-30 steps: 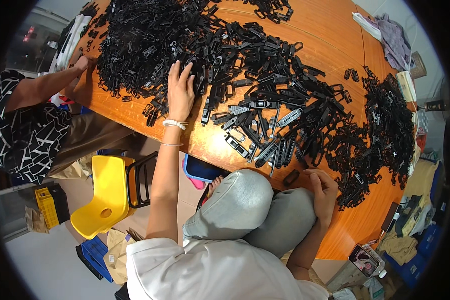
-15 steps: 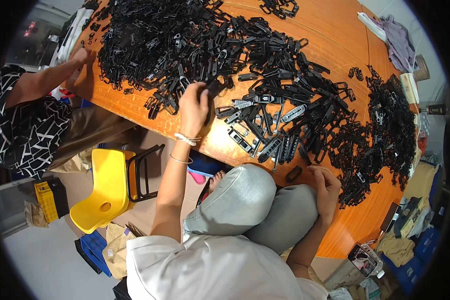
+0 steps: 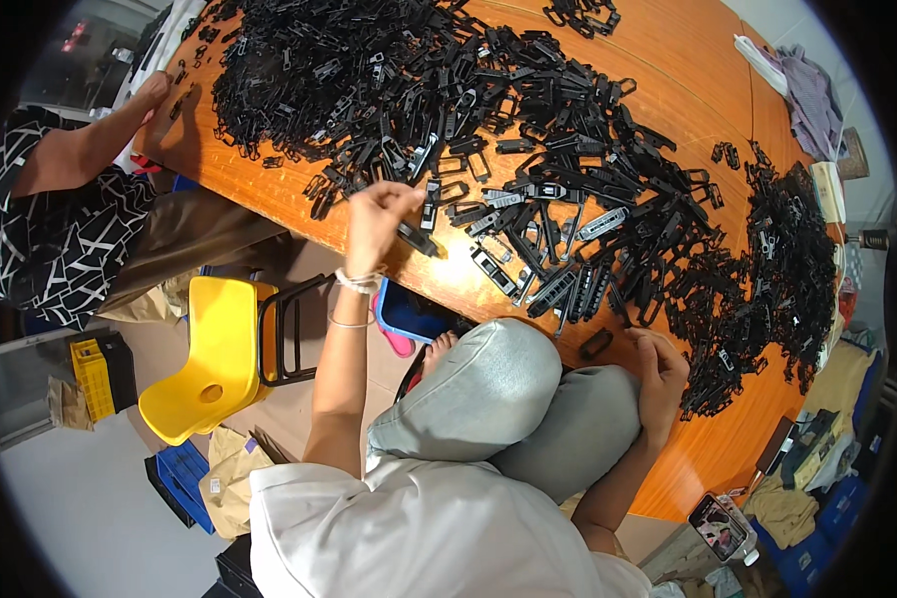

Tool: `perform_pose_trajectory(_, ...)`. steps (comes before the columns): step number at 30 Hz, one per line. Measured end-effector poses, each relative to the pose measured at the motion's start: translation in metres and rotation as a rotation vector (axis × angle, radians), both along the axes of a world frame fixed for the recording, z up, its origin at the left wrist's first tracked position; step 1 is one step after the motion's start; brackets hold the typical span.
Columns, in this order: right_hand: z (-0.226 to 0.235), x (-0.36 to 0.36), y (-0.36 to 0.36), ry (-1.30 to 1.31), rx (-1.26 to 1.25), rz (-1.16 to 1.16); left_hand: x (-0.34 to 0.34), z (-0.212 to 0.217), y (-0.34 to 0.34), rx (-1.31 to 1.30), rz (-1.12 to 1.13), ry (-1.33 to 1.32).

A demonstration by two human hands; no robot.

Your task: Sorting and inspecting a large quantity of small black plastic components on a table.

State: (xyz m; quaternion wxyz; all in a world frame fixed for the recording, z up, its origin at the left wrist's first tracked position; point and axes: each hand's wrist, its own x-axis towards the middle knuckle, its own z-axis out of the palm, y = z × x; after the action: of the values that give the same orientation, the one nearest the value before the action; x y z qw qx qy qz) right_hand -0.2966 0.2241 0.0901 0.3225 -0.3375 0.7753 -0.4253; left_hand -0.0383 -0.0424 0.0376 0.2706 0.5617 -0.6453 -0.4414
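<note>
My left hand (image 3: 375, 225) is over the near edge of the table, fingers bent and pressed together. A slim black plastic piece with a pale top (image 3: 430, 204) stands out right by its fingertips. Another dark piece (image 3: 417, 239) lies just below the fingers. Whether the hand holds either one is unclear. My right hand (image 3: 662, 377) rests by my knee at the table edge, fingers curled with the tips together. What they pinch, if anything, is too small to make out. Beside it lies a small black oblong frame (image 3: 596, 345).
A big heap of black plastic parts (image 3: 309, 80) covers the far left, long clips (image 3: 578, 229) the middle, another heap (image 3: 782, 259) the right. Another person's hand (image 3: 152, 88) is at the left edge. A yellow chair (image 3: 204, 369) stands on the floor; a phone (image 3: 718, 526) is lower right.
My left hand has drawn back toward the near table edge, away from the heap, and its fingers have closed in. The whole view has shifted slightly. My right hand has hardly moved.
</note>
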Motion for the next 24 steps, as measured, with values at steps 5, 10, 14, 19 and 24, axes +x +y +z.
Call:
perform_pose_trajectory(5,0.003,0.0,-0.003,0.089,0.001,0.043,-0.008,-0.012,-0.003,-0.03,-0.116,-0.238)
perform_pose_trajectory(10,0.015,0.007,-0.036,0.201,-0.146,0.206,-0.017,0.001,0.005,-0.242,-0.194,-0.357)
perform_pose_trajectory(14,0.03,0.014,-0.062,0.019,-0.111,0.407,-0.005,0.005,0.016,-0.03,-0.052,-0.091)
perform_pose_trajectory(19,0.014,0.028,-0.103,-0.432,-0.257,0.371,-0.071,0.054,0.069,0.135,-0.226,0.235)
perform_pose_trajectory(24,-0.008,0.036,-0.117,-0.825,-0.153,0.31,-0.109,0.048,0.077,0.206,-0.271,0.433)
